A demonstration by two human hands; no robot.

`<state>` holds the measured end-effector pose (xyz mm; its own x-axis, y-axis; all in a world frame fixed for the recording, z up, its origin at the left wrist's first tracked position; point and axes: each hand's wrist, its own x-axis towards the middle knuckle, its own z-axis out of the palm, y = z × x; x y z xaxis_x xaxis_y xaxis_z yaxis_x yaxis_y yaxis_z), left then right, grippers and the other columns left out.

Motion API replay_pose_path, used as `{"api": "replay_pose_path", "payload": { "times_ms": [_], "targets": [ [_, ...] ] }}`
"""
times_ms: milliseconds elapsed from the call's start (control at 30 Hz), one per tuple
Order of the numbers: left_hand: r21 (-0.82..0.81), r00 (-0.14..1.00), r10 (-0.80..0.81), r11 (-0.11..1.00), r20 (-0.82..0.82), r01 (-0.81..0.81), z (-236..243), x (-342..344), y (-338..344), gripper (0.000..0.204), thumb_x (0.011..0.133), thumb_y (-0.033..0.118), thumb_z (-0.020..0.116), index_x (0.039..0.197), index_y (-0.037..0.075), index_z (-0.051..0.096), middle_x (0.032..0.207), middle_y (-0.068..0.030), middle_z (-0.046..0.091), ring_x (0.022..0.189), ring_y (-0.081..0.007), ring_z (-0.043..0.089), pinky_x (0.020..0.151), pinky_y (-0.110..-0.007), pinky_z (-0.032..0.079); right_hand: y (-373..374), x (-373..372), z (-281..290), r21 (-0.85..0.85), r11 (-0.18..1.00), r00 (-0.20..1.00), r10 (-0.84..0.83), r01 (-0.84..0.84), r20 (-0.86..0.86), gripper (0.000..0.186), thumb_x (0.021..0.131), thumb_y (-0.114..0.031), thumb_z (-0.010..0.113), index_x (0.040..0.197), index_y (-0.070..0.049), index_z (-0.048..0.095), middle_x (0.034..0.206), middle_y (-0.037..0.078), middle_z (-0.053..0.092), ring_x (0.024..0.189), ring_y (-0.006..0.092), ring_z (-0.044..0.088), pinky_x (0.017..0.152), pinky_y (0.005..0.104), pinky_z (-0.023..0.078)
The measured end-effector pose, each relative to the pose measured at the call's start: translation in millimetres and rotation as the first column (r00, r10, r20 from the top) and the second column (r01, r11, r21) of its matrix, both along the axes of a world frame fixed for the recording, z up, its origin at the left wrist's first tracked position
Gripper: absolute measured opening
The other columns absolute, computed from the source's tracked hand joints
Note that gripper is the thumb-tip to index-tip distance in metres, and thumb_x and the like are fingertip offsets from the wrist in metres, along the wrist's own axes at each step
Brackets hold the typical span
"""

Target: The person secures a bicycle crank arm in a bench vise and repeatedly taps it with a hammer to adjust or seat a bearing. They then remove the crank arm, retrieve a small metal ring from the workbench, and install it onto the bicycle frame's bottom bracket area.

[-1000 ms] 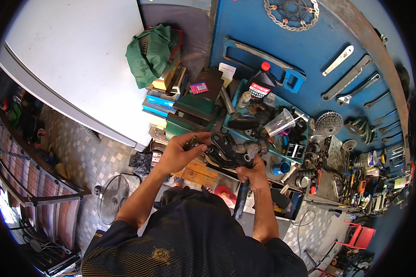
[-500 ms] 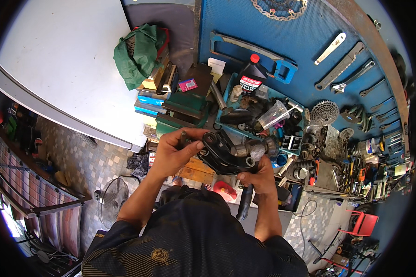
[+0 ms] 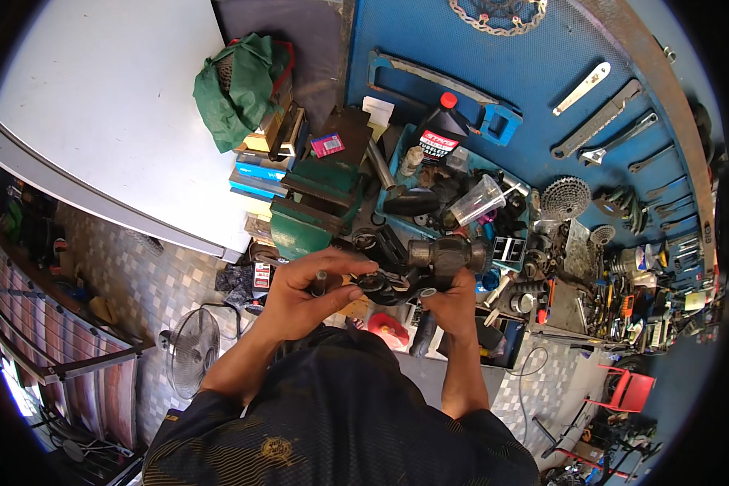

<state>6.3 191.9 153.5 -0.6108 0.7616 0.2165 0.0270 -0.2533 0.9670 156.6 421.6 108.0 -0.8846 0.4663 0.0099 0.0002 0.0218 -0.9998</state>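
Observation:
My left hand (image 3: 308, 300) is closed on a black metal bicycle part (image 3: 389, 283) with ring-like openings; a short metal cylinder shows between its thumb and fingers. My right hand (image 3: 454, 304) grips a hammer, its thick steel head (image 3: 449, 257) at the right of the part and its dark handle hanging down below the fist. The right thumb rests against the part's right end. Just beyond my hands stands a green bench vise (image 3: 300, 227), with a teal bin (image 3: 389, 215) of small parts to its right.
A blue tool board (image 3: 510, 81) carries wrenches and a saw frame. A bottle with red cap (image 3: 449, 109) stands in the bin. Stacked boxes (image 3: 251, 182) sit left of the vise. A cluttered bench (image 3: 583, 300) extends right; a floor fan (image 3: 190, 352) stands lower left.
My left hand has moved down, turning and lowering the black part. The hammer head has shifted slightly right and sits level beside it, both hands still gripping.

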Motion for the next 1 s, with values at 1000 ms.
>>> {"api": "replay_pose_path", "payload": {
  "times_ms": [1000],
  "targets": [
    [0.116,0.794,0.156,0.987,-0.587,-0.108,17.0,4.0,-30.1,0.033,0.082,-0.008,0.081,0.11,0.006,0.072,0.111,-0.0164,0.078,0.091,-0.0282,0.08,0.07,-0.034,0.065,-14.4,1.9,26.4,0.493,0.82,0.842,0.025,0.291,-0.538,0.067,0.08,-0.025,0.094,0.123,-0.007,0.046,0.123,0.03,0.067,0.113,0.0369,0.071,0.098,0.0462,0.057]
  ]
}}
